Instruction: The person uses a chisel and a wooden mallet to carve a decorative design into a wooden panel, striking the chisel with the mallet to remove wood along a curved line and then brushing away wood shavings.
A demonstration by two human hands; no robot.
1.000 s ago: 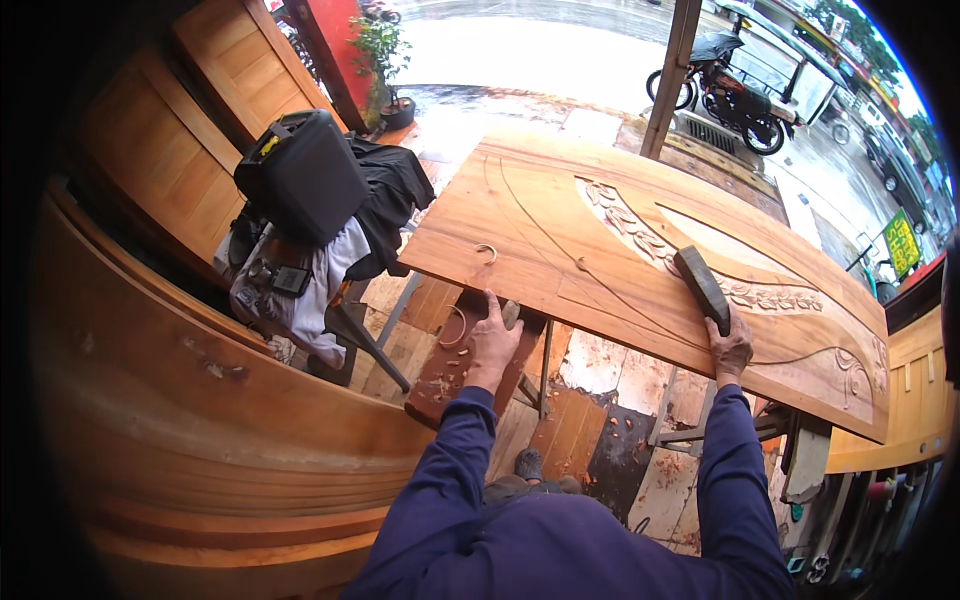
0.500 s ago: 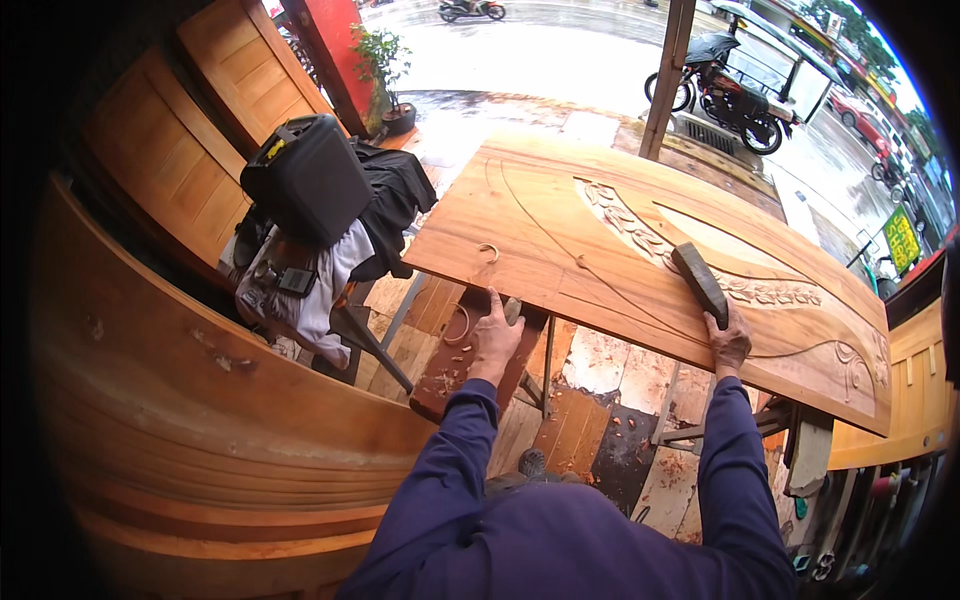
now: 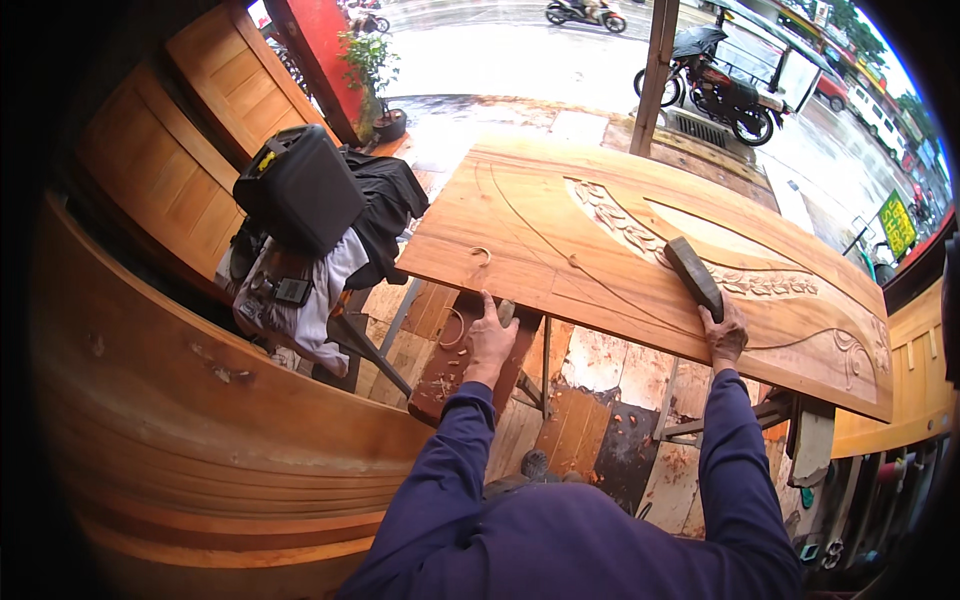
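Note:
A large wooden door panel (image 3: 520, 230) with carved leaf scrolls and curved grooves lies flat before me. My right hand (image 3: 727, 335) grips the near end of a long, dark wooden block (image 3: 694, 277), which lies slantwise over the carved band. At the panel's near left edge is my left hand (image 3: 490, 340), index finger stretched forward. A small greyish-brown piece (image 3: 506, 313) shows between its thumb and fingers; its kind cannot be made out. A curled wood shaving (image 3: 481, 257) rests on the panel near that hand.
A reddish-brown bench (image 3: 440, 385) with shavings stands below my left hand. To the left, a black case (image 3: 300, 190) sits on draped cloths, beside leaning doors (image 3: 160, 170). A wooden post (image 3: 655, 75) rises behind the panel; a motorcycle (image 3: 715, 85) is parked beyond.
The view has shifted slightly. Both hands keep nearly the same places, and the dark block still lies over the carving. In the street a motorcycle has moved to the right.

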